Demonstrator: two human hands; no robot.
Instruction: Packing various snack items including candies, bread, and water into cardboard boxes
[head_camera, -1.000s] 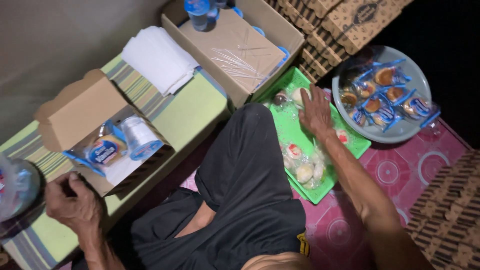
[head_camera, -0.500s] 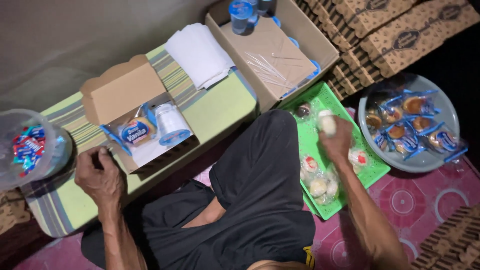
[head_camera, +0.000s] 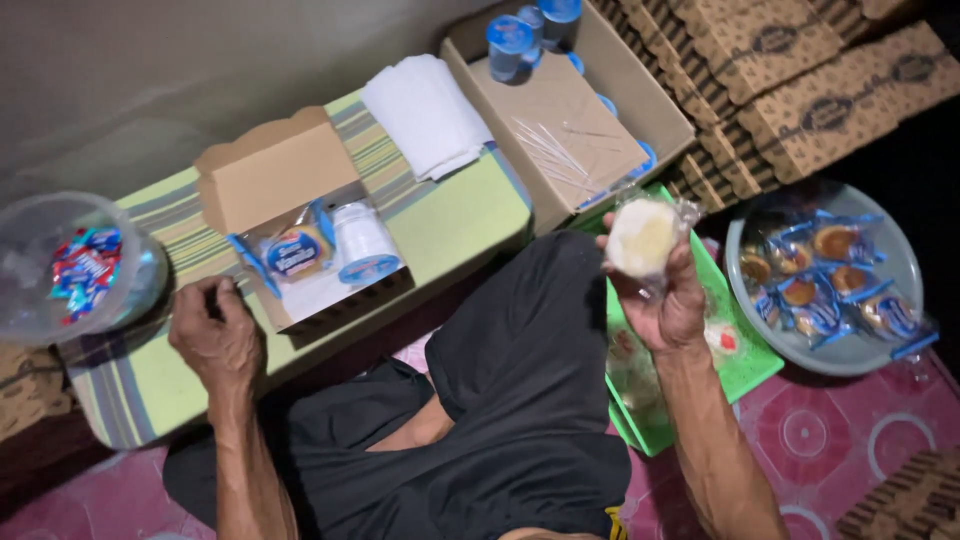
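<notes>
Mid-packing, by the look of it: one item up in the air, a part-filled box waiting to the left.

At the far left, a clear plastic tub (head_camera: 150, 285) on the end of the low striped table (head_camera: 450, 220), holding small wrapped candies (head_camera: 85, 268) in red, white and blue. Just right of it, the left hand (head_camera: 215, 340), curled into a loose fist on the near edge of the table; hard to tell whether anything sits inside it.

Beside that hand, an open cardboard snack box (head_camera: 275, 170), lid tipped back toward the far side. Inside: a round pastry in a blue wrapper (head_camera: 295, 252) on the left, a sealed water cup (head_camera: 362, 245) lying on its side on the right. Some room left along the near edge.

Further right, a stack of white paper sheets (head_camera: 425, 115), then a large open carton (head_camera: 620, 75) with thin clear straws (head_camera: 545, 150) on a cardboard sheet and blue-lidded water cups (head_camera: 510, 35) at its far end.

Right of the lap, the right hand (head_camera: 665, 300), closed around a pale round cake in clear wrap (head_camera: 640, 235), raised above the green tray (head_camera: 745, 370); more wrapped cakes (head_camera: 720, 340) down in that tray.

Getting the cake to the box would probably call for a carry leftward across the lap and a gentle set-down, soft as it looks.

At the far right, a round grey platter (head_camera: 880, 355) of brown pastries in blue wrappers (head_camera: 830, 245), and flat patterned boxes (head_camera: 800, 60) stacked beyond.
</notes>
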